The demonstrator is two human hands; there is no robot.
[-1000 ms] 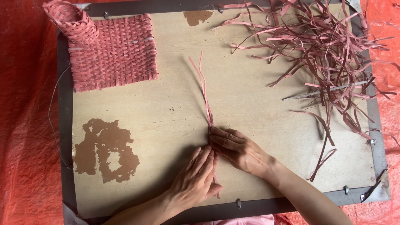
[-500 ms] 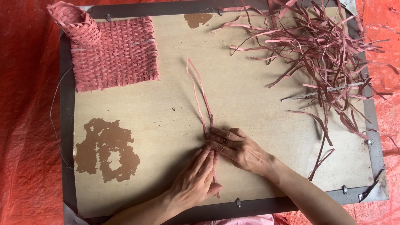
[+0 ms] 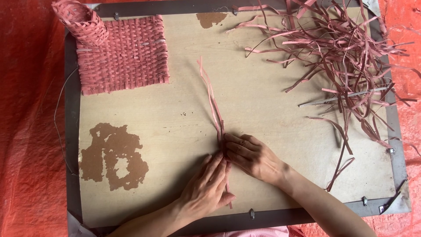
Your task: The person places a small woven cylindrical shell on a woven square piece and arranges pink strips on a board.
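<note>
Two hands, fingers together and flat, press a bundle of pink strips (image 3: 215, 109) onto the wooden board (image 3: 184, 109): left hand (image 3: 206, 188) below, right hand (image 3: 254, 156) beside it. Woven mat (image 3: 125, 55) upper left; loose strip pile (image 3: 346, 52) upper right.
</note>
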